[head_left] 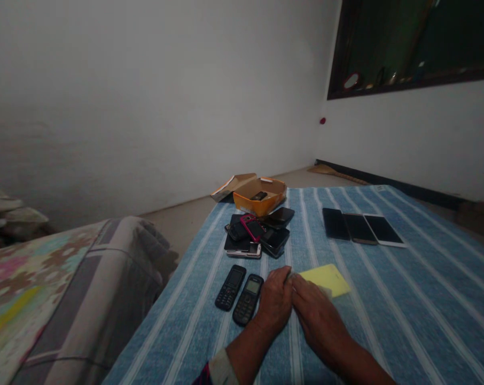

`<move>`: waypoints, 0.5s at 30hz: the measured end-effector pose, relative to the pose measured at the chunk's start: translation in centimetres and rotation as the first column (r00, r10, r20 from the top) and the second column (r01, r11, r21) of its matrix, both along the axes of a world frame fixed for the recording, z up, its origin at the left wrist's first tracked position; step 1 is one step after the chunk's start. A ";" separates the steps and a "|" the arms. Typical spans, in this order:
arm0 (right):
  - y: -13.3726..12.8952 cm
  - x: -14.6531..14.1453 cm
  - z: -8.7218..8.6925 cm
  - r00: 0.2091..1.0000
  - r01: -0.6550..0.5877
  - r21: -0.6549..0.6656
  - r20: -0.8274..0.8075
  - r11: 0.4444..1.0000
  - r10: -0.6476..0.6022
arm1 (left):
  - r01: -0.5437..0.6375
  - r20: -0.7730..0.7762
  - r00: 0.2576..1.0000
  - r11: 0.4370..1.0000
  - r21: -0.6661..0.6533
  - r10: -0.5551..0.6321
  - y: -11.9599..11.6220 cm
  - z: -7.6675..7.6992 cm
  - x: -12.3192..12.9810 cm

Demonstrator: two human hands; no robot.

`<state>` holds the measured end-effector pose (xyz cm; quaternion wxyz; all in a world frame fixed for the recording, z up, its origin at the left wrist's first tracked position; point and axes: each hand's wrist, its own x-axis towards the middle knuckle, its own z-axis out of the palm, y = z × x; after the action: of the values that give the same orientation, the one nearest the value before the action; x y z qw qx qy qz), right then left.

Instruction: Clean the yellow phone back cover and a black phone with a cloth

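Evidently, you had both hands together: left hand and right hand met at the fingertips around a pale scrap, mostly hidden; whether either was clamped on it, you couldn't tell from this angle. The yellow sheet lay flat just beyond your right hand, its near side partly covered. Progress, judged by layout: three large phones sat in a tidy row at right, a black phone, a middle phone and a white-edged phone; near your left hand, a keypad phone and a second keypad phone lay side by side. Not yet spread out, seemingly: the phone heap, overlapping every which way, plus a small phone inside the open orange box. Around you: blue striped cloth underneath, a floral cover off left, a broom by the wall. In the way: your own fingers, hiding that scrap, and the heap, crowding the box's near side.
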<state>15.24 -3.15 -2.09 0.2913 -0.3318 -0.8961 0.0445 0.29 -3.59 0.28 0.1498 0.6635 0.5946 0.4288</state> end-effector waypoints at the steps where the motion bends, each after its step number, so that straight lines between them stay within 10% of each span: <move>1: 0.1 0.0 0.1 1.000 0.022 0.007 0.002 1.000 -0.022 | 0.001 0.000 1.000 1.000 0.001 -0.001 0.0 0.0 0.0; 15: 2.1 1.8 0.7 0.973 0.225 0.023 0.053 0.974 -0.226 | 0.065 -0.072 0.995 0.997 0.040 -0.062 -0.1 -0.2 0.1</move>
<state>17.08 -1.05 -1.34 0.2722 -0.4300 -0.8608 -0.0054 0.43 -3.66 0.03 0.1280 0.6997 0.5692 0.4124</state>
